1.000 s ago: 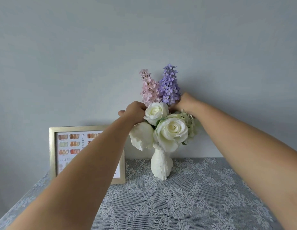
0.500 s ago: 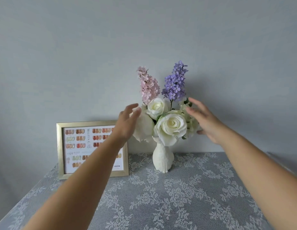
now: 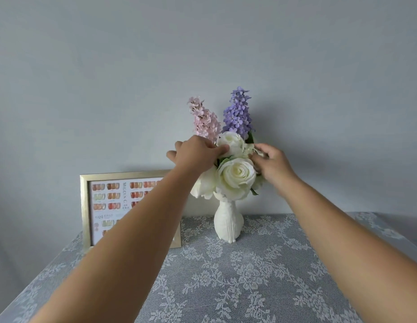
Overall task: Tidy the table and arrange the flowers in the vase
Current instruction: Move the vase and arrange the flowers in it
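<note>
Arranging step: our left hand (image 3: 198, 152) pinches the upper white fabric rose (image 3: 232, 142); right hand (image 3: 273, 165) fingers curl on foliage at the rose's 3 o'clock. Next, we judge: gentle spacing of blooms.

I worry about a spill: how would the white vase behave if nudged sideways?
The white vase would probably tip easily: its base looks narrow and the flowers spread wide above it. The lace tablecloth may let it slide or snag. Both hands touch the blooms only.

White vase (image 3: 228, 221), pink spray (image 3: 205, 120), grey floral-lace tablecloth (image 3: 237, 283)
</note>
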